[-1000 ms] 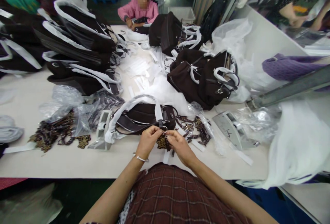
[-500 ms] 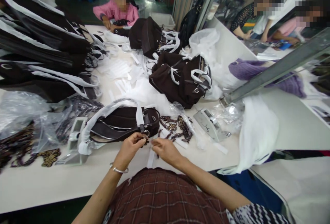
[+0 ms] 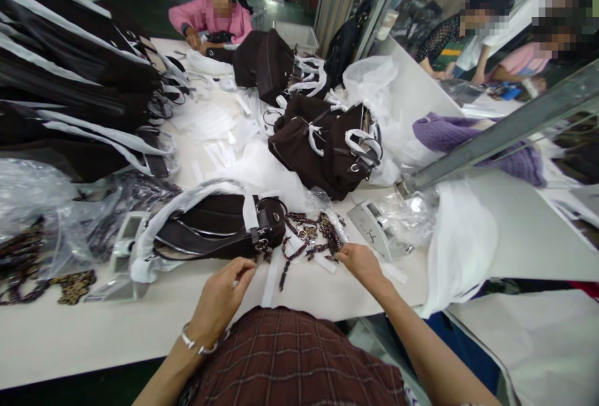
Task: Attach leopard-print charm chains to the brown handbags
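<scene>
A dark brown handbag (image 3: 224, 239) lies on the table in front of me, its zipped top facing me and its handle (image 3: 161, 216) wrapped in white. A short beaded chain hangs at a ring on its right end. Just below that end, my left hand (image 3: 218, 300) is curled with thumb and forefinger close together; anything between them is too small to make out. My right hand (image 3: 362, 265) pinches at the right edge of a pile of dark beaded chains (image 3: 309, 237). What its fingertips hold is hidden.
More brown handbags (image 3: 322, 150) stand behind, and a tall stack of them (image 3: 79, 82) is at the left. Clear plastic and more chains (image 3: 77, 284) lie at left. A metal post (image 3: 468, 144) slants across the right, near hanging white strips (image 3: 463, 250). A person in pink (image 3: 238, 19) sits opposite.
My right hand has moved right, from beside the bag's ring to the chain pile. My left hand has come off the ring and drawn back toward me, leaving the beaded chain hanging there.
</scene>
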Action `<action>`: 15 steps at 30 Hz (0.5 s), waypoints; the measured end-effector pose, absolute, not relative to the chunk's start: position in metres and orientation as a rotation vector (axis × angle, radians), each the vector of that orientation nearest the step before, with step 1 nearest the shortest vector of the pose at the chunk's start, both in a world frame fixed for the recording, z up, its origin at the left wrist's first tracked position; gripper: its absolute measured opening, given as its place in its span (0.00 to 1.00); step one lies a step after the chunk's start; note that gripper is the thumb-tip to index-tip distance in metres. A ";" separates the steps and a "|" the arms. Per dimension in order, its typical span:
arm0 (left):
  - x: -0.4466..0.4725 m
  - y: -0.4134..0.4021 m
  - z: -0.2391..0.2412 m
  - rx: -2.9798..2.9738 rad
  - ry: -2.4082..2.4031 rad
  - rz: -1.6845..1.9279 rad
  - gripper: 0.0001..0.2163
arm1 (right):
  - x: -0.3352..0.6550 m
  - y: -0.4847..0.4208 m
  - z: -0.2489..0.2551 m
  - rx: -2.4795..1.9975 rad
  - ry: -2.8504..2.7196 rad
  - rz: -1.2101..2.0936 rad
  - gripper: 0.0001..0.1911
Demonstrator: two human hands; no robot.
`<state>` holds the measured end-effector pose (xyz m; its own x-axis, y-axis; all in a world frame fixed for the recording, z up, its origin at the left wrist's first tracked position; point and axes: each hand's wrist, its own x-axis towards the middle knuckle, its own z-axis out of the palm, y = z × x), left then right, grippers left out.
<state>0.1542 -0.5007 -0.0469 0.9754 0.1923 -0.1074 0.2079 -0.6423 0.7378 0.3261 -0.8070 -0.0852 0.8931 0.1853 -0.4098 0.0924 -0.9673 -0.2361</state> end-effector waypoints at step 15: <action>0.220 -0.584 -0.068 2.113 -0.236 -0.431 0.07 | 0.326 -0.818 -0.113 -2.396 0.148 0.530 0.06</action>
<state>0.2203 -0.5838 -0.0679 0.9199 -0.3295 -0.2126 -0.0014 -0.5449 0.8385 0.3257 -0.8184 -0.1130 0.9110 0.0319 -0.4112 -0.2402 -0.7694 -0.5918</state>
